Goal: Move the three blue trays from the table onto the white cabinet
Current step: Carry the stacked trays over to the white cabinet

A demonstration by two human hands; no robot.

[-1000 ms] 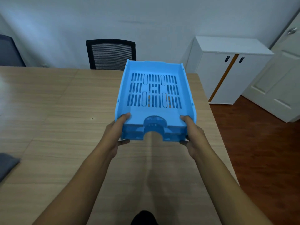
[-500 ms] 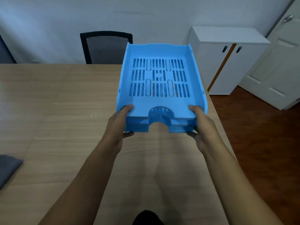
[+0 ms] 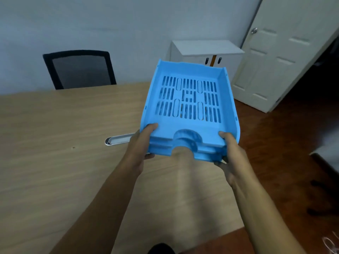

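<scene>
At six o'clock, nearest the camera, two bare forearms reach forward over the pale wood-grain surface (image 3: 55, 136). The left hand (image 3: 140, 143) grips the near left corner of the stack of blue slotted plastic trays (image 3: 190, 99), thumb on top and fingers curled beneath; the right hand (image 3: 230, 153) grips the near right corner the same way. Since half a second ago the stack has swung toward one o'clock and now hangs past the surface's right edge, partly above the brown wooden floor (image 3: 286, 143). A silver oval cable slot (image 3: 118, 139), hidden before, shows at nine o'clock of the left hand. Layered front edges show, but their count is hard to make out. At twelve o'clock the white cabinet (image 3: 205, 47) is half hidden behind the trays. A black mesh chair (image 3: 78, 69) stands at ten o'clock, a white panelled door (image 3: 286, 52) at two.
</scene>
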